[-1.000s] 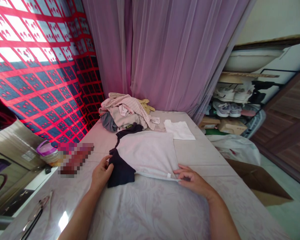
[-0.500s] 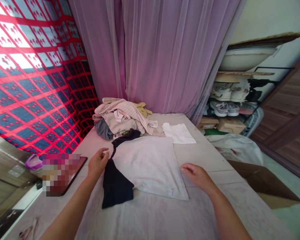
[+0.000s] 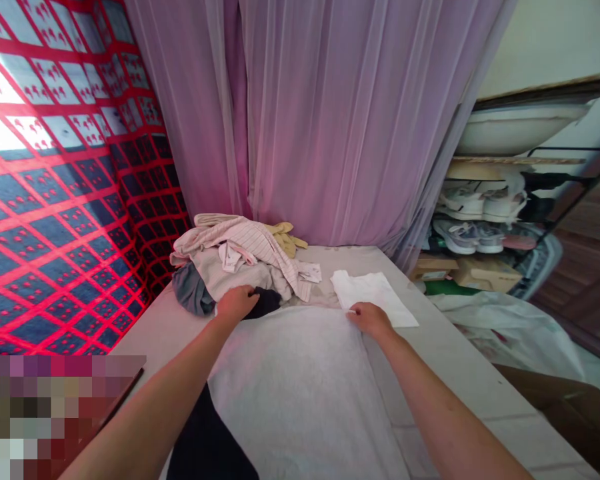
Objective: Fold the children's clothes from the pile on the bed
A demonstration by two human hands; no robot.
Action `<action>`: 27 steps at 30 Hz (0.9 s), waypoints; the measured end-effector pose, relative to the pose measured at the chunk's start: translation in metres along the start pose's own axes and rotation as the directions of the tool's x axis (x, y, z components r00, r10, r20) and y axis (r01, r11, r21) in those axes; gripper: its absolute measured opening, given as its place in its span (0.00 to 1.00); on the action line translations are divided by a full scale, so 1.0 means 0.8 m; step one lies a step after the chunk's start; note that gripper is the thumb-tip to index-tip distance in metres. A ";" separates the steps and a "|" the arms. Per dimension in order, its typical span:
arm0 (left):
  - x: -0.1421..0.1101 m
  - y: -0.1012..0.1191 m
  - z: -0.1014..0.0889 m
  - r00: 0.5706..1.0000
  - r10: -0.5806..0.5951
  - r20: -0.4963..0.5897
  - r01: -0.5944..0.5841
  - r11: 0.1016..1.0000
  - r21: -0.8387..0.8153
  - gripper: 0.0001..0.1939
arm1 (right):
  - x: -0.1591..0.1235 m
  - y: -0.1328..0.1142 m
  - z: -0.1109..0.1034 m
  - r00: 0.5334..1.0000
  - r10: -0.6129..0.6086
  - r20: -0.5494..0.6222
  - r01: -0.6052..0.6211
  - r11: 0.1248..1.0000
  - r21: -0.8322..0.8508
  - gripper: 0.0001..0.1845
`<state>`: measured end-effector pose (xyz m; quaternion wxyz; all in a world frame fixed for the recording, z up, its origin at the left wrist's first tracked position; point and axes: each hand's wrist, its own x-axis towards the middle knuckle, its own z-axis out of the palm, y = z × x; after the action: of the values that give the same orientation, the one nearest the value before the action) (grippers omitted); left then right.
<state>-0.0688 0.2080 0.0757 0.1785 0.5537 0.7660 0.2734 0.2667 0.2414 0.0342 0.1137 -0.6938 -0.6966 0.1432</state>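
Reaching over the pale grey cloth (image 3: 300, 400), we have our left hand (image 3: 237, 303) on dark navy fabric (image 3: 266, 302) and our right hand (image 3: 371, 319) at the cloth's far edge, grip unclear for both. A careless forward push could shove it into the clothes pile (image 3: 230, 267) or white cloth (image 3: 375, 293).

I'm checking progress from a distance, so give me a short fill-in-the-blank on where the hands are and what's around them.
The left hand touches a piece of dark fabric at the ____ edge of the pale cloth.
The right hand is next to a flat cloth coloured ____.
On the rack at the right stand pairs of ____.

Missing words: far; white; shoes.
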 end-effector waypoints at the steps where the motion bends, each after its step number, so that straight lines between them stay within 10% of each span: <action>1: 0.007 0.000 -0.004 1.000 -0.024 0.000 0.024 0.998 -0.050 0.10 | 0.000 0.001 -0.003 1.000 -0.006 0.002 0.006 1.000 -0.008 0.09; 8: 0.041 0.013 -0.040 0.992 -0.125 -0.034 0.089 0.848 -0.522 0.15 | 0.013 -0.010 -0.009 0.992 0.078 -0.097 -0.069 0.993 0.094 0.12; 16: 0.027 0.001 0.010 0.989 0.144 -0.016 -0.130 0.836 -0.533 0.28 | 0.016 -0.014 0.015 0.944 0.018 -0.329 -0.007 0.999 0.035 0.19; 20: -0.031 -0.036 0.012 0.918 0.391 -0.063 -0.389 0.863 -0.321 0.28 | -0.038 -0.007 0.023 0.897 -0.102 -0.431 0.171 0.977 0.126 0.20; 24: -0.121 -0.082 0.000 0.803 0.557 0.211 -0.564 0.825 -0.031 0.19 | -0.120 -0.007 0.035 0.893 -0.330 -0.306 0.386 0.911 0.145 0.18; 27: -0.174 -0.115 -0.009 0.797 0.513 0.319 -0.566 0.819 0.094 0.20 | -0.172 0.001 0.045 0.860 -0.469 -0.200 0.497 0.859 0.122 0.17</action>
<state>-0.0970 0.0528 0.0207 0.1469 0.7964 0.5644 0.1601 0.2561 0.1026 0.0063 0.2612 -0.4936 -0.8220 0.1115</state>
